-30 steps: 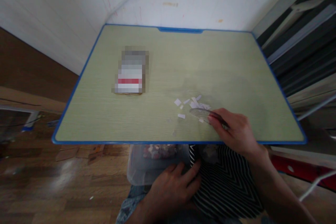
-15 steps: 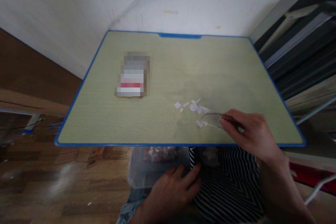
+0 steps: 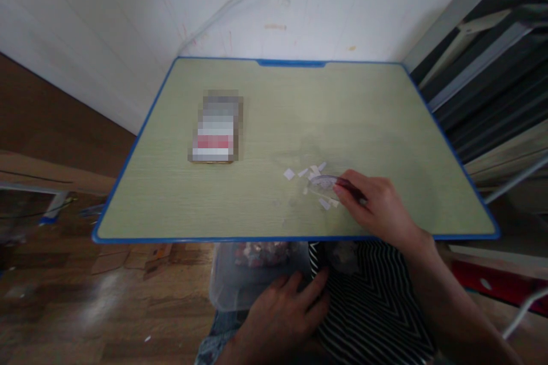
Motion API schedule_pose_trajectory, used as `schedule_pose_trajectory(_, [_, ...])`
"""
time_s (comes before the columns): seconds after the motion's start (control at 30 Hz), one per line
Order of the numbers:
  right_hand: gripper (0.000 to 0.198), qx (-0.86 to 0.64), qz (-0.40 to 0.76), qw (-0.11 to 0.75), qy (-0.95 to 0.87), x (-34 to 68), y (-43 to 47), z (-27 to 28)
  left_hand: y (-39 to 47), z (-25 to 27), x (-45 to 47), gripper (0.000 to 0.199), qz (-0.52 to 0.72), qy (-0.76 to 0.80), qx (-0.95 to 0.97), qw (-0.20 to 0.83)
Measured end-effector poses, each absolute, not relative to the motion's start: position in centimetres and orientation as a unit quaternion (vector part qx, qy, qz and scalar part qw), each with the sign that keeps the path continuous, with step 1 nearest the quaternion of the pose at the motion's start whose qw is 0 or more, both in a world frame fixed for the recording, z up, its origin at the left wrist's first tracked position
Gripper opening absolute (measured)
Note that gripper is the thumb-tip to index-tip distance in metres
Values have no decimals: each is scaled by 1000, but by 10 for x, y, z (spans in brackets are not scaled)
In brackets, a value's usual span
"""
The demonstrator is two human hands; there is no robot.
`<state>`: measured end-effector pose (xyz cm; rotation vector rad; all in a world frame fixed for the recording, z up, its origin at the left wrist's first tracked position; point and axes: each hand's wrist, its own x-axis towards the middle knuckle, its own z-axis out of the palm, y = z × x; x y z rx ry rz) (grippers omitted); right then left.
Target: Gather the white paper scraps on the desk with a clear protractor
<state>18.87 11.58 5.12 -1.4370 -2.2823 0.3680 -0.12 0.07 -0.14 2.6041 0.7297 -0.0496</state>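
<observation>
Head view, looking down on a green table (image 3: 274, 125) with a blue rim. Right hand (image 3: 377, 208), lower right of centre: fingers (image 3: 349, 188) drawn together in a closed pinch around the handle end of a small spoon-like tool (image 3: 324, 184) — the blur leaves its exact kind uncertain. The tool's rounded end lies flat on the tabletop, pointing toward the left of the frame. White paper scraps (image 3: 314, 173) are scattered just beside and partly under that rounded end, with one scrap a little apart to the left.

Left hand (image 3: 285, 311), bottom centre, below the table's near edge: fingers loosely spread, nearly flat, resting against a clear plastic container (image 3: 240, 279) and touching the black-and-white striped fabric (image 3: 368, 302) beside it; nothing is gripped. The container holds pinkish contents, too blurred to identify.

Upper left of the tabletop, well apart from both hands: a pixelated rectangular object (image 3: 216, 128).
</observation>
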Motion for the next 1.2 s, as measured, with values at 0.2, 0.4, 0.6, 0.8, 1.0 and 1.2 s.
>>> schedule_pose_trajectory(0.2, [14, -524, 134, 223, -811, 198, 108, 65, 0, -1, 0, 49, -17, 266, 938, 223])
schedule_pose_trajectory(0.4, [11, -522, 156, 234, -805, 210, 85, 67, 2, 1, 0, 51, -25, 262, 939, 223])
schedule_pose_trajectory(0.6, [11, -549, 156, 236, -787, 213, 79, 54, 2, -1, -1, 50, -29, 260, 940, 221])
schedule_pose_trajectory(0.8, [10, -558, 137, 241, -782, 211, 79, 49, 0, -3, -2, 52, -21, 263, 939, 219])
schedule_pose_trajectory(1.0, [11, -570, 109, 277, -766, 212, 78, 54, 1, -2, -1, 50, -28, 263, 938, 223])
schedule_pose_trajectory(1.2, [12, -474, 162, 230, -835, 209, 73, 55, 1, -1, 0, 53, -42, 261, 937, 228])
